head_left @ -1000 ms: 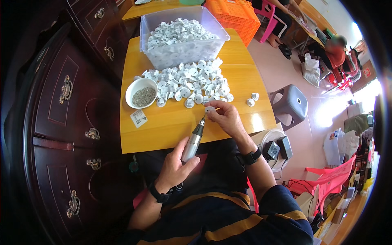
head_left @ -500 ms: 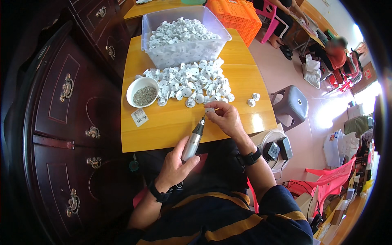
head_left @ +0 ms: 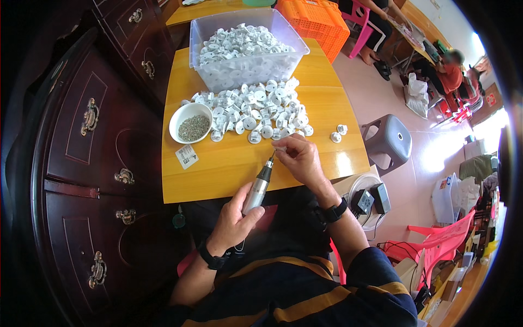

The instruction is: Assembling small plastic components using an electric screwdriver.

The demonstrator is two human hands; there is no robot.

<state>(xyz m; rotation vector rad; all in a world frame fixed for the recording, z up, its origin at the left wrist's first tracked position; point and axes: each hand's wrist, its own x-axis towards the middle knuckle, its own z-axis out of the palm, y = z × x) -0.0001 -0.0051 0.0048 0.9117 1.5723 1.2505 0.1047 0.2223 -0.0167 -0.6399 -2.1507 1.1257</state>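
My left hand (head_left: 235, 220) is wrapped round a silver and black electric screwdriver (head_left: 257, 189), its bit aimed up and away from me. At the bit's tip, my right hand (head_left: 301, 161) pinches a small white plastic part (head_left: 279, 149), mostly covered by the fingers. Whether a screw sits on the bit is too small to tell. Beyond my hands lies a spread of similar white plastic parts (head_left: 252, 113). To their left stands a white bowl (head_left: 174, 124) with many small metal screws (head_left: 193, 128) in it.
A clear plastic bin (head_left: 245, 73) heaped with white parts stands at the back of the yellow table (head_left: 218, 174). Two white parts (head_left: 336, 137) lie apart at right; a printed card (head_left: 187, 156) lies near the bowl. Dark cabinets (head_left: 76, 141) flank the left, a grey stool (head_left: 389, 139) the right.
My right fingers have turned and closed further over the white plastic part, so less of it shows. The screwdriver stays almost where it was.
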